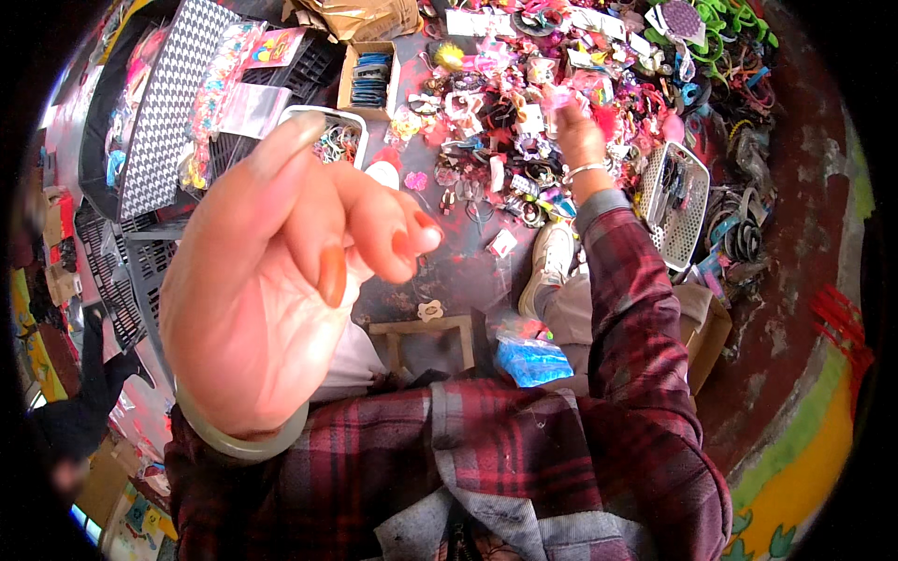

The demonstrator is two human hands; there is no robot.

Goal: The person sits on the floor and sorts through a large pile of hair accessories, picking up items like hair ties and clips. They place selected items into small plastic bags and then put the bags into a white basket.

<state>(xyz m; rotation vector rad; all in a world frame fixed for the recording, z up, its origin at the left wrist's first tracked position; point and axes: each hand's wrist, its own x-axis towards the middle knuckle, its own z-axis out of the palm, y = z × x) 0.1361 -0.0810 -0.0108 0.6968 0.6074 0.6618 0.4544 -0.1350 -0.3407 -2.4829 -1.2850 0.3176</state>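
Raised close to the camera, my left hand shows its palm, with the thumb up and the fingers loosely bent and apart. Nothing is in it, and a pale bangle rings its wrist. My right hand reaches forward into a large pile of hair accessories, mostly pink, white and black. Its fingertips meet pink pieces there, and I cannot make out whether they grip any. On a plastic bag by my lap, blue contents show through.
Right of my right arm stands a white perforated basket with dark items. A cardboard box of packets and a white basket lie ahead left. Beside them is a houndstooth-patterned box. Green headbands lie far right.
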